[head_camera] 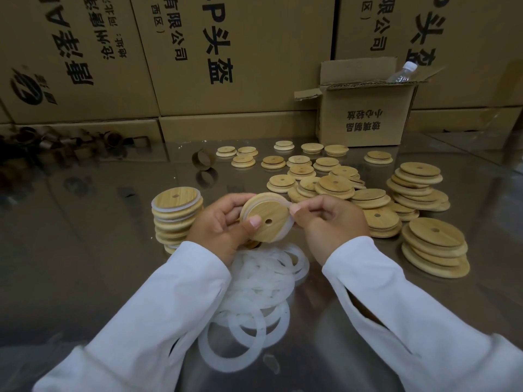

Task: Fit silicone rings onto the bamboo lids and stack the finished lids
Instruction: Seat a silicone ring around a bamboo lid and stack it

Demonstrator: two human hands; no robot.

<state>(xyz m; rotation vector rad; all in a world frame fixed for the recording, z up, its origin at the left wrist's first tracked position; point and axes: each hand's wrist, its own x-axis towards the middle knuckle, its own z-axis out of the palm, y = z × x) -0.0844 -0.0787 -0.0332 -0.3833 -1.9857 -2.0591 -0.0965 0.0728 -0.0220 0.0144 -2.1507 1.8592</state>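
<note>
Near the front edge of the surface (85, 236), above a loose heap of white silicone rings (254, 281), grips a bamboo lid (267, 215) in the left hand (223, 224), thumb pressed on its top beside the hole. Pinches with the right hand (331, 222) a single ring (288, 226) lying round the lid's rim. Has a stack of ringed lids (175, 216) just left of the hands, bare lids (433, 244) piled and scattered toward the right and far edges. Faces a small open carton (365, 117) at the far edge, large printed cartons (240, 52) behind.
</note>
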